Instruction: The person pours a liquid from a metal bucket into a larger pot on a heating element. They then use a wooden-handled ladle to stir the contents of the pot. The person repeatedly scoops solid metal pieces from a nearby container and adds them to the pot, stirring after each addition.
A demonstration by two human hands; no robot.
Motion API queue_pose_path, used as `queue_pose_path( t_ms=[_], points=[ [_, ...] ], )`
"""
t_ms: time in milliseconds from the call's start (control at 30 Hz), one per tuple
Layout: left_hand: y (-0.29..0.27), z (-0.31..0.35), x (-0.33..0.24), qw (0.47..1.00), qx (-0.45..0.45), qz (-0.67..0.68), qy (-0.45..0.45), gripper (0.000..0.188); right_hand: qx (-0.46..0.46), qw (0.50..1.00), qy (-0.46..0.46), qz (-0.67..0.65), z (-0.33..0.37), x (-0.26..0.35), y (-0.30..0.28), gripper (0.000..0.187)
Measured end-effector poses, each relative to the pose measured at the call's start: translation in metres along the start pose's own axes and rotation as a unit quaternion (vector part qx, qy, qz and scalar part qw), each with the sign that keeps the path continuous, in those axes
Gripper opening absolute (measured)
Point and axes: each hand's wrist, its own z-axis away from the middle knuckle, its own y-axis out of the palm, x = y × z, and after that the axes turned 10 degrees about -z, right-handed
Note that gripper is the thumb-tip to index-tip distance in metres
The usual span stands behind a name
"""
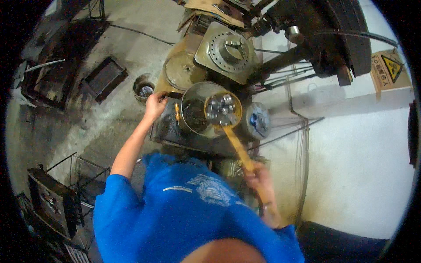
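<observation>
My right hand [258, 176] is wrapped round the long yellow handle of a scoop [236, 147]. Small shiny metal pieces [223, 107] lie in its round yellow-rimmed bowl, over the right part of a large round metal pot [187, 92]. The pot's inside looks dark. My left hand [156, 105] is closed at the end of a dark handle [174, 94] that runs to the pot's left rim. Beside the pot, a small orange-handled tool [177, 112] lies on the dark bench [169, 131].
A bucket [139, 82] with shiny pieces stands left of the bench. Right of the pot is a round container [259, 129] with something blue inside. Beyond are a machine with a round drilled plate [226, 48] and a dark arm [280, 63]. A dark tray [106, 79] lies on the floor.
</observation>
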Motion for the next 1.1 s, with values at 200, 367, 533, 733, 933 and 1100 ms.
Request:
queue_pose_path(
  t_ms=[200, 367, 533, 733, 933, 1100],
  points=[
    [-0.029, 0.047, 0.001, 0.985, 0.097, 0.015, -0.143, 0.028, 0.14, 0.985, 0.026, -0.093, 0.004, 0.018, -0.011, 0.037],
    [-0.043, 0.091, 0.066, 0.955, 0.162, -0.121, -0.215, 0.029, 0.11, 0.983, 0.02, -0.146, 0.03, 0.033, 0.0, 0.044],
    [-0.043, 0.125, 0.116, 0.946, 0.159, -0.065, -0.273, 0.031, 0.071, 0.996, -0.022, -0.046, 0.06, 0.046, 0.038, 0.033],
    [-0.025, 0.113, 0.032, 0.968, 0.212, -0.005, -0.132, 0.031, 0.05, 0.995, -0.074, 0.033, 0.078, 0.047, 0.053, 0.05],
    [0.032, 0.095, -0.151, 0.814, 0.498, 0.286, 0.084, 0.031, 0.054, 0.996, -0.05, -0.046, 0.084, 0.043, 0.055, 0.041],
    [0.077, 0.089, -0.217, 0.524, 0.613, 0.585, -0.086, 0.04, 0.088, 0.995, -0.008, -0.047, 0.072, 0.039, 0.062, 0.048]
  ],
)
